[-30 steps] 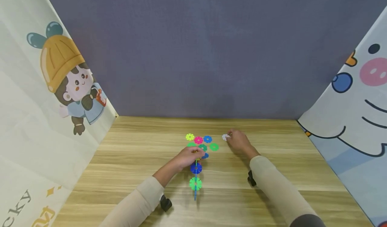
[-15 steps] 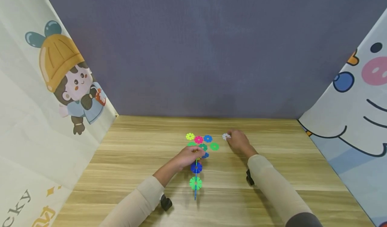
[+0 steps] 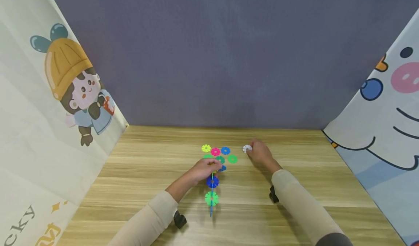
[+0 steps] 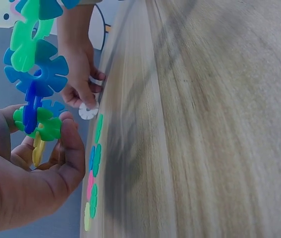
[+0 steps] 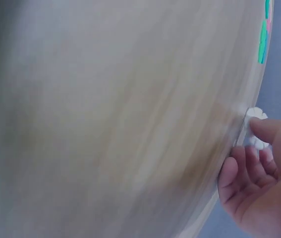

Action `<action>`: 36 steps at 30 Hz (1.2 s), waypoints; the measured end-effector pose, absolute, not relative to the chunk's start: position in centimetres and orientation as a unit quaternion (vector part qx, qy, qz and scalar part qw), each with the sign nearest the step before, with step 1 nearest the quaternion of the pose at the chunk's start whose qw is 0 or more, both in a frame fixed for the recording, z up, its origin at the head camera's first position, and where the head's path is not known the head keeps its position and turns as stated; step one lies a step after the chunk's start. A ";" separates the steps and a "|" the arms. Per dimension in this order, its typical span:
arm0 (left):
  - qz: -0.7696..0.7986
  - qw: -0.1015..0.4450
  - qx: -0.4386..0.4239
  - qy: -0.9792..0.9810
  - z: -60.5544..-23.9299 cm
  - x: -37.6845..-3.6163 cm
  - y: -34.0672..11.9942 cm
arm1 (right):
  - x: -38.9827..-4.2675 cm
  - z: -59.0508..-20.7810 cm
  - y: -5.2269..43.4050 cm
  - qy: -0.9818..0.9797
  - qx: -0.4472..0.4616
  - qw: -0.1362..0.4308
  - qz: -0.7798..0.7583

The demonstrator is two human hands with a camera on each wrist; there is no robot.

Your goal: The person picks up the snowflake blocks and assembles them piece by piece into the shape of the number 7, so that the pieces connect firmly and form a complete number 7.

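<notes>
While I am watching the head view, the right hand [image 3: 260,154] is pinching a white snowflake disc [image 3: 247,149] between thumb and fingertips, with the disc at the far left tip of that grip and at or just above the wooden table [image 3: 147,187]; I cannot tell whether it is clear of the wood. The left hand [image 3: 203,170] is curling around the far end of a chain of interlocked discs [image 3: 211,189], which is running back from that grip toward the person's body.

The pinch is looking shallow to me: in the right wrist view only the thumb tip is covering the disc, so a twist could be flicking it loose. The chain is being held at one end only, so I am judging that a push against it could be bending a joint or popping a slot apart.

Just beyond the left grip, loose discs [image 3: 219,154] are lying in a cluster, between the two hands and near the knuckles, so a sweep across could be scattering them. To the right of the right hand the wood is running open toward the printed curtain [image 3: 376,144], and the grey back wall [image 3: 212,56] is standing well beyond both grips.
</notes>
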State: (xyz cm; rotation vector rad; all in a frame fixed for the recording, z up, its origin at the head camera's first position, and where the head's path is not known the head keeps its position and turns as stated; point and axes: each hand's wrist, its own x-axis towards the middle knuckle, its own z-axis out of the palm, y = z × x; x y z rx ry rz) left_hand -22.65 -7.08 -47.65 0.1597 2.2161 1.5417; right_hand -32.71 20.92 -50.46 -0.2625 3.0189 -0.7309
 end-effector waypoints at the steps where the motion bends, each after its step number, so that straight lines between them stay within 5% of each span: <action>1: 0.556 0.216 0.059 0.800 -47.6 -22.6 -7.1 | -32.6 -50.5 21.1 0.967 -0.092 0.007 -0.239; 8: 0.554 0.215 0.059 0.802 -47.7 -22.6 -6.9 | -31.6 -50.5 21.7 0.954 -0.148 -0.023 -0.262; 16: 0.562 0.218 0.054 0.796 -47.9 -22.9 -6.9 | -29.8 -50.1 21.6 0.933 -0.173 0.016 -0.315; 36: 0.561 0.220 0.062 0.796 -48.0 -22.8 -6.3 | -24.8 -49.2 18.1 0.797 -0.142 0.218 -0.544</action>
